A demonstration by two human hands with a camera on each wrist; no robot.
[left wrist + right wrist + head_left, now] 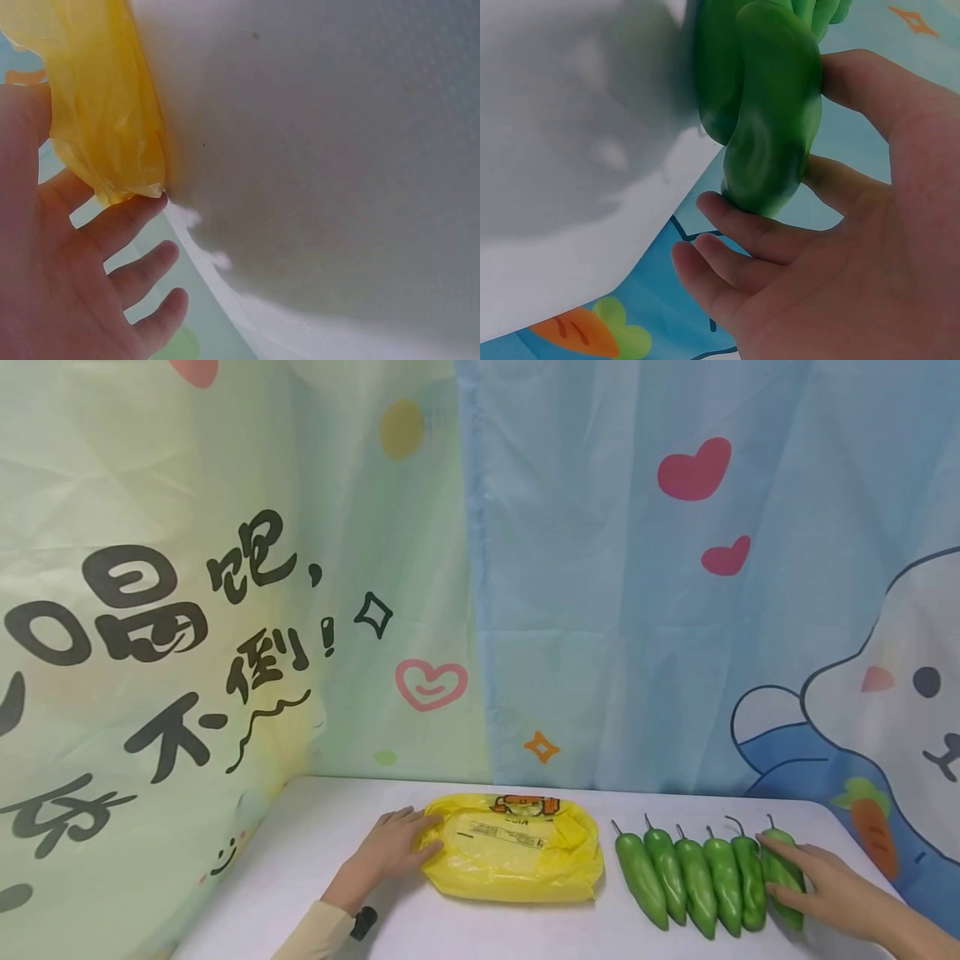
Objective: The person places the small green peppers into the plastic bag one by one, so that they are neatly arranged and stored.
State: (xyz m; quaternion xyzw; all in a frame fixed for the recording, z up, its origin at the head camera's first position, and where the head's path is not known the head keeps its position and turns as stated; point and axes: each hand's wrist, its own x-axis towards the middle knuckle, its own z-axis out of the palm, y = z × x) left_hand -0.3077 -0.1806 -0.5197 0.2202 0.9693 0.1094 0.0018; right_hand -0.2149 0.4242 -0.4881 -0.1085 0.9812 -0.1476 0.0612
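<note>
A yellow plastic bag (pixel 517 852), printed on top, lies folded over something whose shape I cannot make out. My left hand (pixel 397 843) rests at its left end with fingers spread, and in the left wrist view the fingertips touch the yellow plastic (pixel 112 112). Several long green peppers (pixel 697 872) lie side by side right of the bag, stems pointing away. At the rightmost pepper (pixel 783 885) is my right hand (pixel 840 893). The right wrist view shows thumb and fingers lightly along this pepper (pixel 772 112), without a firm grip.
Everything lies on a white table (pixel 330 810) with a rounded far corner. A small black object (pixel 363 923) is beside my left wrist. Behind the table hangs a printed curtain (pixel 555 610) with hearts, lettering and a cartoon animal.
</note>
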